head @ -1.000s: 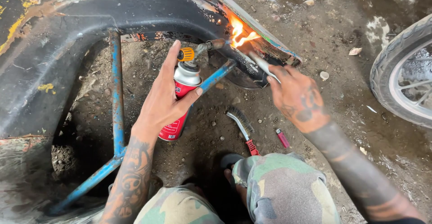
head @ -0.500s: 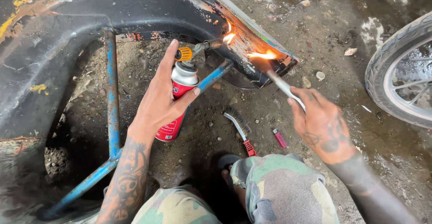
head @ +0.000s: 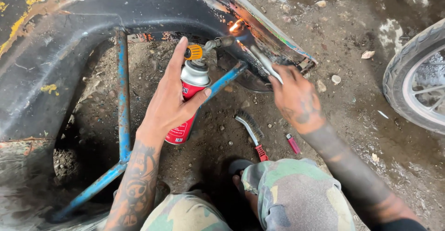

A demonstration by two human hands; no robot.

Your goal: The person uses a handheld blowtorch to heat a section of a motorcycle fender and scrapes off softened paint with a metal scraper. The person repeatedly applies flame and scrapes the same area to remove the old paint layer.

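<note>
Between the 2 hands, fire is heating black metal; left hand is squeezing the can, right hand is gripping a scraper; paint mostly remaining.

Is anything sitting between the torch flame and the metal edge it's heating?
Nothing visible does. The flame from the torch in the left hand meets the dark metal edge directly; the rod in the right hand comes in beside it.

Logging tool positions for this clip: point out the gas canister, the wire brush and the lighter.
gas canister (head: 191,85): head view, red-and-white body.
wire brush (head: 250,128): head view, bristle end.
lighter (head: 292,144): head view, red body on the ground.
</note>
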